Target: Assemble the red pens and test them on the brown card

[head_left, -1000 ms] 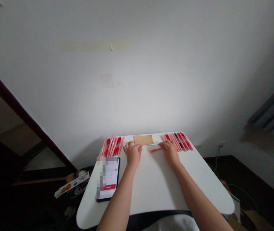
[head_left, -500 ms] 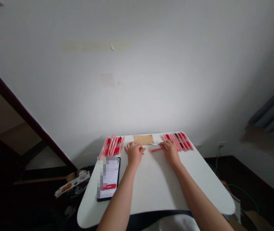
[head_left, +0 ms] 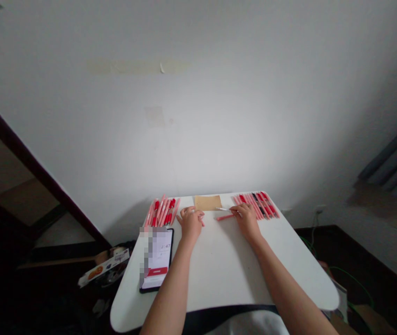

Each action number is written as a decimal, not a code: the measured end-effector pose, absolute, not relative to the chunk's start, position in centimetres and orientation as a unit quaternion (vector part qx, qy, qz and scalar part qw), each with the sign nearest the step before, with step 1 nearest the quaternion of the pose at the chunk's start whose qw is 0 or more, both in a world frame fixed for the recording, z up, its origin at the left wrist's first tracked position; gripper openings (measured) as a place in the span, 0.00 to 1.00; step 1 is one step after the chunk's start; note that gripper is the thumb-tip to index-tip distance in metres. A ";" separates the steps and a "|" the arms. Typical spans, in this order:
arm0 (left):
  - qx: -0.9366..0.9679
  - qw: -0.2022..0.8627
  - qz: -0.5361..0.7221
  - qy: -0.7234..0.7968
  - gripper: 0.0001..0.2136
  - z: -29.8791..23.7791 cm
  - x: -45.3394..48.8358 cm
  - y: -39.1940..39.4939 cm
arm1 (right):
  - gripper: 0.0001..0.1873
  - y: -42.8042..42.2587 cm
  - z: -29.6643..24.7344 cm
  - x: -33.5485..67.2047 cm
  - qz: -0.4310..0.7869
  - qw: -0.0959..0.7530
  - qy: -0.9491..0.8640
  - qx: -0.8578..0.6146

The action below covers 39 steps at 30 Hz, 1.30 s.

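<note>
My left hand [head_left: 191,224] is over the table's far middle, fingers curled, with a short pink piece [head_left: 203,223] showing at its fingertips; its exact kind is too small to tell. My right hand [head_left: 246,220] pinches a thin whitish stick, like a pen refill [head_left: 222,209], pointing left. Just below that, a pink pen barrel [head_left: 223,217] reaches out from under the same hand; whether it is gripped or lies on the table, I cannot tell. Beyond both hands lies a tan paper sheet [head_left: 207,202].
Pink, red and dark pens [head_left: 161,211] lie bunched at the far left of the white table [head_left: 226,279]. More pens [head_left: 258,205] lie in a row at the far right. A phone [head_left: 158,260] with a lit screen rests at the left edge. A wall [head_left: 198,116] rises behind.
My left hand has shifted a little to the left, away from the right hand, with the pink piece at its fingertips. My right hand stays nearly in place.
</note>
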<state>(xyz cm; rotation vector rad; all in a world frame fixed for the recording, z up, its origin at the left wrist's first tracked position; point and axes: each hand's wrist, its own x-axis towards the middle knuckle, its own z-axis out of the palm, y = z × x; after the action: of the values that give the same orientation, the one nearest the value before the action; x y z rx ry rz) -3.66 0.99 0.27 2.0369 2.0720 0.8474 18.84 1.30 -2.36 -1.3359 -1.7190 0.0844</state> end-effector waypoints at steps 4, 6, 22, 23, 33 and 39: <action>0.673 0.042 0.276 0.685 0.05 0.1 -3.9 1.3 | 0.14 1.3 -2.5 18.9 0.034 0.462 -0.699 -0.545; 0.676 0.034 0.273 0.683 0.05 0.0 -3.9 1.4 | 0.13 1.3 -2.5 18.9 0.035 0.459 -0.700 -0.546; 0.698 -0.007 0.270 0.663 0.09 -0.8 -3.3 1.9 | 0.15 1.2 -2.2 18.7 0.049 0.455 -0.698 -0.551; 0.699 -0.014 0.270 0.662 0.10 -0.9 -3.2 1.9 | 0.15 1.1 -2.2 18.7 0.049 0.455 -0.698 -0.551; 0.693 -0.056 0.291 0.657 0.11 -0.5 -3.0 1.5 | 0.15 1.2 -2.2 18.7 0.050 0.464 -0.698 -0.544; 0.683 -0.040 0.301 0.664 0.10 -0.1 -3.0 1.1 | 0.16 1.2 -2.2 18.8 0.049 0.460 -0.698 -0.546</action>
<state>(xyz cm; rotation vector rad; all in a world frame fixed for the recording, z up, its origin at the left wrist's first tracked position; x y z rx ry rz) -2.98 1.09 -0.14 2.2028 2.1409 0.9710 18.85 1.22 -2.24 -1.3447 -1.7191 0.1210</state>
